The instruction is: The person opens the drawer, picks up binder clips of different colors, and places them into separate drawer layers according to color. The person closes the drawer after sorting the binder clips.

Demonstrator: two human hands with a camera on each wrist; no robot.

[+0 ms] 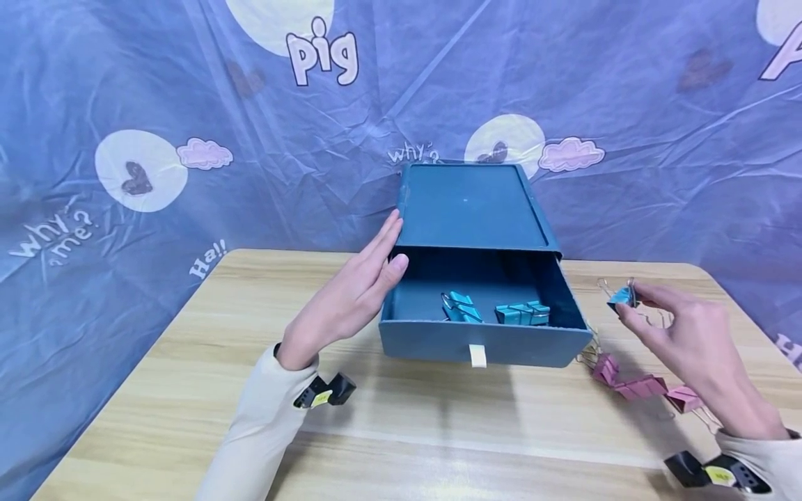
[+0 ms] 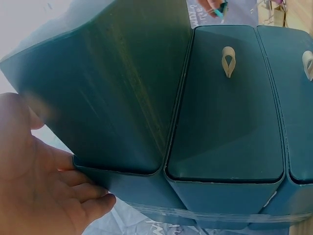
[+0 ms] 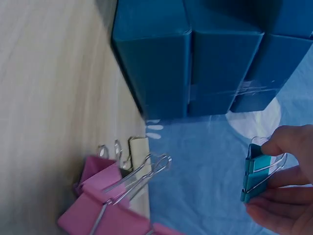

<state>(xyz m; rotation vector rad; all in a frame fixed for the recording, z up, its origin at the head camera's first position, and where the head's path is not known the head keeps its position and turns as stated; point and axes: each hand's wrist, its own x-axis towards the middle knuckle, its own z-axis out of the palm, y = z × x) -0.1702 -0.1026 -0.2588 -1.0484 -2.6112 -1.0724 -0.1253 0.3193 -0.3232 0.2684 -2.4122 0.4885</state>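
Observation:
My right hand (image 1: pixel 695 341) pinches a teal binder clip (image 3: pixel 257 171) between thumb and fingers, to the right of a dark blue drawer cabinet (image 1: pixel 466 209). The cabinet's top drawer (image 1: pixel 426 341) is pulled out, and a white tab (image 1: pixel 478 355) hangs on its front. Inside lie teal binder clips, one (image 1: pixel 462 307) near the middle and another (image 1: pixel 523 313) further right. With straight fingers, my left hand (image 1: pixel 344 299) rests against the cabinet's left side. In the left wrist view, two lower drawers with loop pulls (image 2: pixel 228 62) are closed.
Pink binder clips (image 1: pixel 640 387) lie on the wooden table (image 1: pixel 188 362) to the cabinet's right, under my right forearm. Beside them the right wrist view shows a cream clip (image 3: pixel 139 152). A blue printed cloth (image 1: pixel 282 153) hangs behind the table.

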